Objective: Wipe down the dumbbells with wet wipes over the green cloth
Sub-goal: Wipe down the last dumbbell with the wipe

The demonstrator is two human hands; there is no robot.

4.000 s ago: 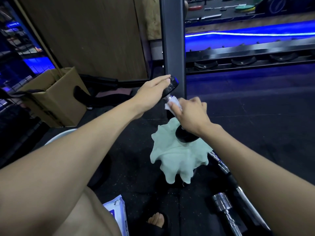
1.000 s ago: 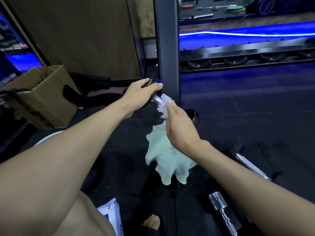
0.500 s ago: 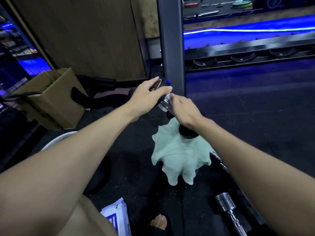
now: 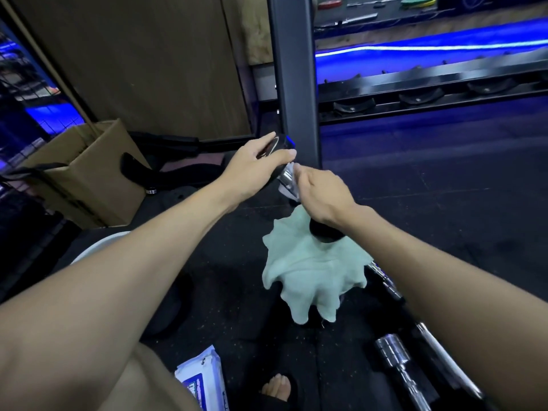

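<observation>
A small black dumbbell (image 4: 324, 232) stands tilted on the crumpled green cloth (image 4: 311, 271), its lower head resting on the cloth. My left hand (image 4: 255, 167) grips the upper black head. My right hand (image 4: 323, 194) wraps a white wet wipe (image 4: 289, 185) round the chrome handle just below the upper head. The wipe is mostly hidden under my fingers.
A wet-wipe pack (image 4: 201, 378) lies by my knee at the bottom. Chrome dumbbells (image 4: 397, 357) lie on the black rubber floor at lower right. A cardboard box (image 4: 83, 170) sits at left. A dark rack post (image 4: 296, 78) rises just behind the hands.
My right hand has slid along the handle, from up near the top head, open over the wipe, to closed round the handle with the wipe. My left hand keeps its hold on the top head.
</observation>
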